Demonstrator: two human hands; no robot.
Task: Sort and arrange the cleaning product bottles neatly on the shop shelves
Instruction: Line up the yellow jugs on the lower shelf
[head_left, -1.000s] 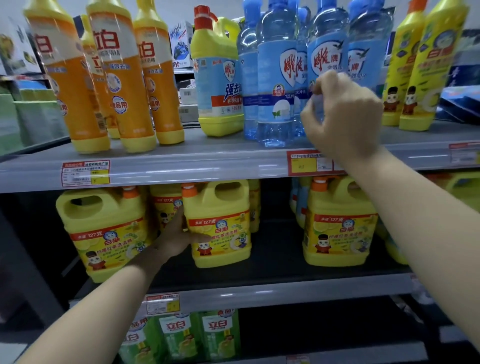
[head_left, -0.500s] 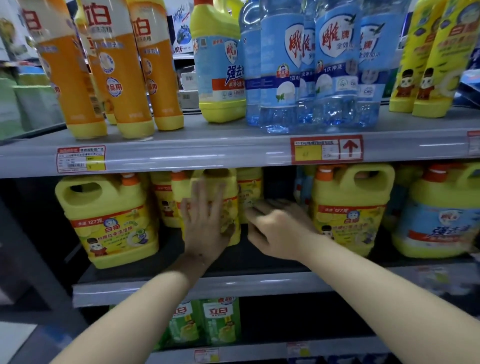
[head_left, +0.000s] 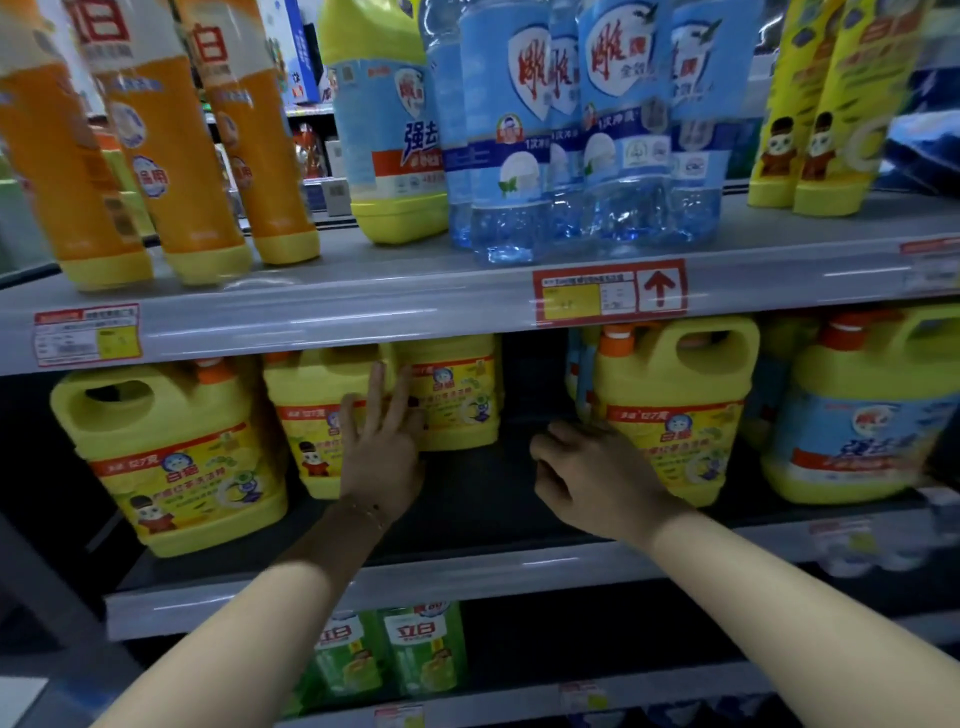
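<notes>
Several yellow detergent jugs with orange caps stand on the dark middle shelf (head_left: 483, 504). My left hand (head_left: 382, 457) is open, fingers spread flat against two jugs set back in the shelf, one at the left (head_left: 306, 415) and one at the right (head_left: 462, 400). My right hand (head_left: 587, 478) is curled, its fingers touching the lower left side of another yellow jug (head_left: 680, 395); I cannot see it gripping. A bare gap of shelf lies between my hands. A further yellow jug (head_left: 171, 457) stands at the front left.
A yellow jug with a blue label (head_left: 862, 436) stands at the far right. The top shelf carries orange bottles (head_left: 171, 156), a yellow blue-label bottle (head_left: 384, 130), clear blue bottles (head_left: 519, 130) and slim yellow bottles (head_left: 821, 104). Green bottles (head_left: 421, 649) sit on the bottom shelf.
My right hand came down from the top shelf's blue bottles to the middle shelf and slid right to the yellow jug. My left hand pushed a jug back deeper.
</notes>
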